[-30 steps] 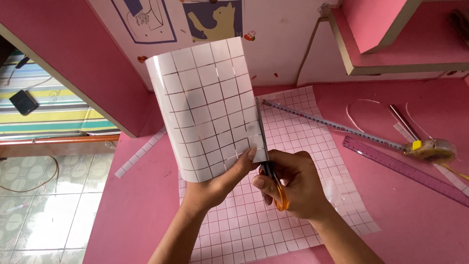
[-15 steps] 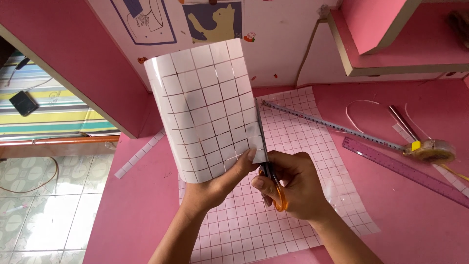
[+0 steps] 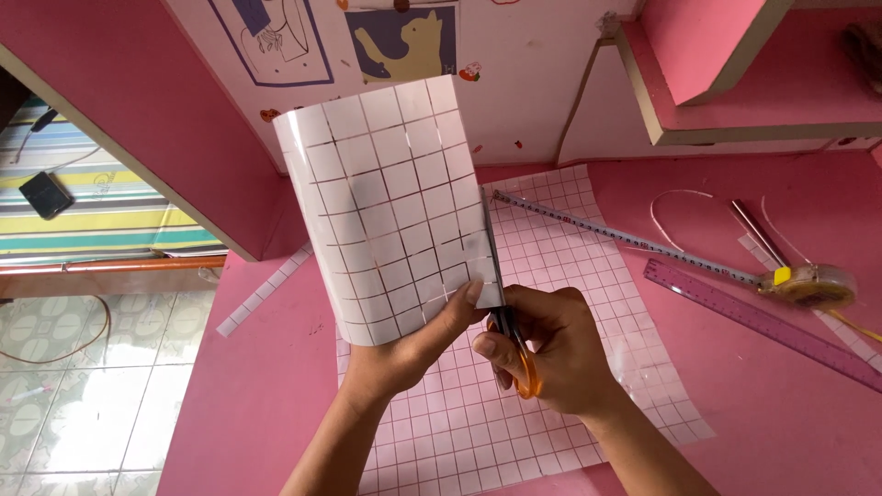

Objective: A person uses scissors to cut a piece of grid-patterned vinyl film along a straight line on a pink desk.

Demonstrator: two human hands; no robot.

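Little has moved since the earlier frame: scissors (image 3: 507,342) remain at the sheet's (image 3: 390,207) right edge. White, red-gridded and curled, the sheet stands upright above the desk (image 3: 248,404). Left hand (image 3: 404,354) pinches its lower corner; right hand (image 3: 551,354) grips the orange-handled scissors.

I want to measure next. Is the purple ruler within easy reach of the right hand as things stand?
Probably yes, but not freely: the right hand grips orange scissors, blades in the grid sheet. The ruler lies bare on the desk to its right, nothing between.
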